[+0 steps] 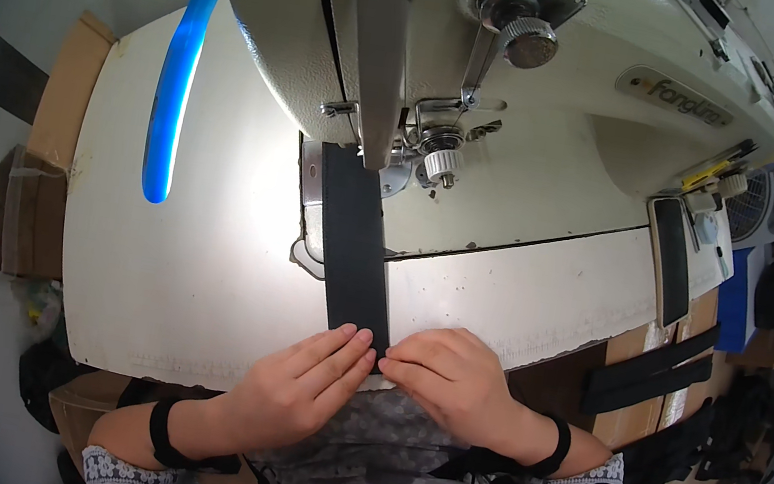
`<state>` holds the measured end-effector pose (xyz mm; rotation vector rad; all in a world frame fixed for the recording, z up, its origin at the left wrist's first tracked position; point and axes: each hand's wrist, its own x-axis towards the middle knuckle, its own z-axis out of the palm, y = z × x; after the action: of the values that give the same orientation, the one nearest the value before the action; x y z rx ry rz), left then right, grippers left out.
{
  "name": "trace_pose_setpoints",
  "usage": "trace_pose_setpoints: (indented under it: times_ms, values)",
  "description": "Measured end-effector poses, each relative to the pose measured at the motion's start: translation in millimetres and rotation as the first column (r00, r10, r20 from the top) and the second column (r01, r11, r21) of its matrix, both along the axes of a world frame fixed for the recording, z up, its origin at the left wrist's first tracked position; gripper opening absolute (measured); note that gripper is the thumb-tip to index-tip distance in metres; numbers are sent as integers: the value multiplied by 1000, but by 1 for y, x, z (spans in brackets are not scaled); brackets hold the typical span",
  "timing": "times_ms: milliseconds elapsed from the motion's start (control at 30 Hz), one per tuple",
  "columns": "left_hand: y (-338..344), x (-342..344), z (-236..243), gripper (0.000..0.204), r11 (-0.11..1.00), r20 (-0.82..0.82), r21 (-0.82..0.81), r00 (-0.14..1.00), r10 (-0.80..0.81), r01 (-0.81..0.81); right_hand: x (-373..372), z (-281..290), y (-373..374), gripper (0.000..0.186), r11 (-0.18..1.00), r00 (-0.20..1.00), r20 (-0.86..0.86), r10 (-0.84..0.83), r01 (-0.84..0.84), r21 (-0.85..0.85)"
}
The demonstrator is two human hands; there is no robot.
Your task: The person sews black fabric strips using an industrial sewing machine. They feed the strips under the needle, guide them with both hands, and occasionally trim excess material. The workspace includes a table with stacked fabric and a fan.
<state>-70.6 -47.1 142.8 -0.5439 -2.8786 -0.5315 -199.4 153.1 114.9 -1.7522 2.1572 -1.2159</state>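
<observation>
A long black fabric strip (357,237) lies on the white sewing table, running from under the sewing machine's needle area (390,156) toward me. At its near end my left hand (299,380) has its fingers together, their tips on the strip's left part and end; the thumb is hidden. My right hand (456,380) pinches the right corner of the same end, fingertips and thumb closed. Only a small gap separates the two hands. The strip's far end disappears beneath the machine head (290,24), so the needle and presser foot are largely hidden.
A blue-cased lamp (172,97) glows brightly at the left of the white table (164,308). A dark, pale-rimmed flat object (669,262) lies at the table's right end. Further right, black strips (650,370) rest on cardboard. Cardboard boxes (32,216) stand at the left.
</observation>
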Motion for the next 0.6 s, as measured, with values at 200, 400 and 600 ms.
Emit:
trace_pose_setpoints:
  times_ms: [200, 400, 600]
  values:
    - [-1, -6, -6, 37, 999, -47, -8, 998, 43, -43, -2, 3, -10, 24, 998, 998, 9, -58, 58, 16]
    - [-8, -17, -5, 35, 998, -52, -22, 997, 55, -56, -7, 2, -17, 25, 994, 992, -59, -111, 111, 2]
    - [-18, -28, -11, 39, 995, -76, -82, 996, 45, -51, -16, 1, -23, 27, 992, 983, -135, -124, 127, 8]
